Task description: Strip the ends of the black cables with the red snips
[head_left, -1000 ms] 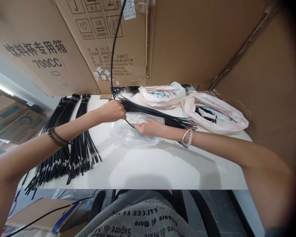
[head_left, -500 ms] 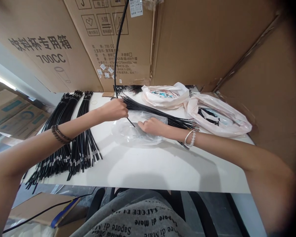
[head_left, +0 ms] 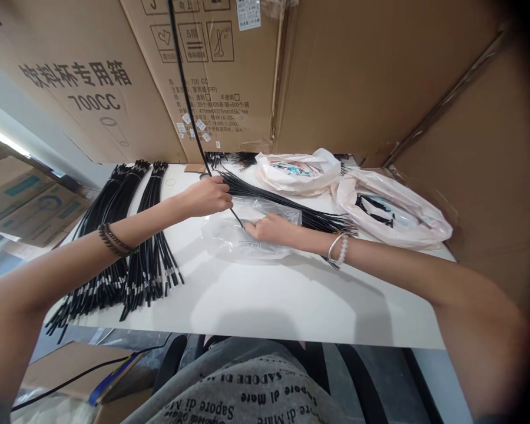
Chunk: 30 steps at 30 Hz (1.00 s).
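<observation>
My left hand (head_left: 211,195) is closed around a thin black cable (head_left: 189,97), which rises from it past the cardboard behind. Below the fist the cable slants down to my right hand (head_left: 271,228), whose fingers pinch it near its lower end; the very tip is hidden. Both hands are just over a clear plastic bag (head_left: 221,238) with a small printed label, lying on the white table (head_left: 256,300). Behind the right hand lies a loose bundle of black cables (head_left: 282,199), partly covered by the bag and wrist.
Tied bundles of black cables (head_left: 110,235) lie at the left. Two pale plastic bags with small parts, one farther back (head_left: 309,182) and one at right (head_left: 417,227), stand behind my right arm. Large cardboard boxes (head_left: 229,76) wall off the table's back.
The upper part of the black cable has swung to the left. Both hands keep their grip and have barely moved.
</observation>
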{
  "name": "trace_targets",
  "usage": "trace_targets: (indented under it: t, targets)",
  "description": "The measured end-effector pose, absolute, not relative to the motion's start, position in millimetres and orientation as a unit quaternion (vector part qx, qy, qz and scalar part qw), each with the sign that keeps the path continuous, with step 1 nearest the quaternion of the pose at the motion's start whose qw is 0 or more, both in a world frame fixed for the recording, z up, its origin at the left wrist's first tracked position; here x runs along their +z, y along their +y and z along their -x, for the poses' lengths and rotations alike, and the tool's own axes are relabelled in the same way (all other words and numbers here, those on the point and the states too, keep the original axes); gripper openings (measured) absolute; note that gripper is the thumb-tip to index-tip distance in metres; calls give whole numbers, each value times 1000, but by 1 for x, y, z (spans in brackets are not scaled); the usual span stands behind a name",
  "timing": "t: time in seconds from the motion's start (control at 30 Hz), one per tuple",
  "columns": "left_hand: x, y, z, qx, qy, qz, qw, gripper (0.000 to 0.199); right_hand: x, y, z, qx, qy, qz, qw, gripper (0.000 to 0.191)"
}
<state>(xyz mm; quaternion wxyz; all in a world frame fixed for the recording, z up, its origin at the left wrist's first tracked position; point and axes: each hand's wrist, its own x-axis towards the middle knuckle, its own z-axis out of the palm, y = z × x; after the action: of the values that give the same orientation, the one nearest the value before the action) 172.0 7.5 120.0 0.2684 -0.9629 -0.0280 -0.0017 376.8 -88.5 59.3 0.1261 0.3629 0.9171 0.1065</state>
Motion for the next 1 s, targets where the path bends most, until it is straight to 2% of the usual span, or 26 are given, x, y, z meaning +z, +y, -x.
trace_targets:
  t: [0.3, 0.57, 0.73, 1.0]
  targets:
    - [113, 13, -168, -37, -22, 966, 256, 30, 62, -90, -382, 114, 903, -400, 111, 28]
    - [110, 9, -165, -71, -4, 951, 300, 28, 62, -88, -378, 111, 915, -368, 120, 29]
    - [107, 11, -161, -114, -4, 958, 263, 27, 62, -86, -379, 115, 912, -373, 127, 27]
    - [109, 11, -160, -85, -32, 952, 291, 29, 63, -88, -382, 124, 904, -392, 114, 31]
